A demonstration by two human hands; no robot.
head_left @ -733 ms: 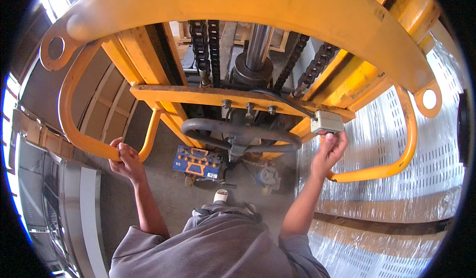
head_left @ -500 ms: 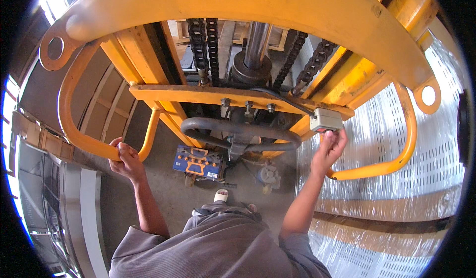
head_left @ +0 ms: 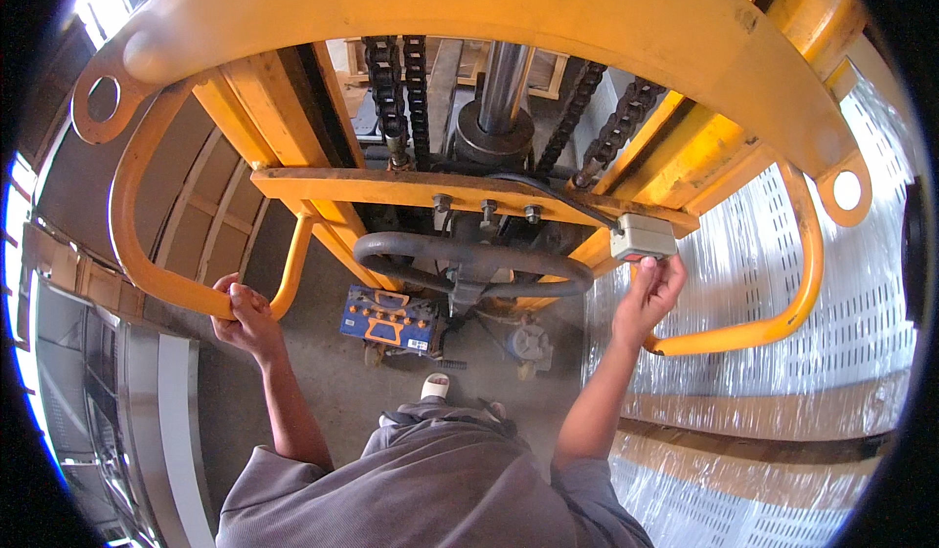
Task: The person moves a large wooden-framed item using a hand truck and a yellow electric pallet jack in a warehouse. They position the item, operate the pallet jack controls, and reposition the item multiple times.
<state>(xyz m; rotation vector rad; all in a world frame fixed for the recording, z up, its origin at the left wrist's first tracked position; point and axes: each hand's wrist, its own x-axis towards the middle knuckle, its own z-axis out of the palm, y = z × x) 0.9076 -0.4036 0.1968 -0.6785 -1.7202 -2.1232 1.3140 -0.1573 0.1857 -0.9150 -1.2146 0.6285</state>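
My left hand (head_left: 246, 320) is wrapped round the lower bend of the yellow left handle (head_left: 181, 291) of a lift stacker. At the right, my right hand (head_left: 648, 299) is raised to a small grey switch box (head_left: 643, 236) on the yellow crossbar (head_left: 391, 188). Its thumb and bent fingers press at the underside, by a red switch (head_left: 636, 257); the exact finger contact is partly hidden. A black cable (head_left: 548, 191) runs into the box. Just below my right hand is the yellow right handle (head_left: 734, 337). Between my hands sits a dark steering ring (head_left: 474, 248).
Black chains (head_left: 386, 88) and a steel lift cylinder (head_left: 504, 84) stand behind the crossbar. A blue battery (head_left: 389, 320) sits low on the stacker, near my foot in a light slipper (head_left: 435, 385). Film-wrapped slotted panels (head_left: 743, 372) are stacked at the right; metal panels (head_left: 161, 421) stand left.
The yellow frame and left handle have shifted very slightly left in the picture, my left hand with them. My right hand keeps its place at the switch box.
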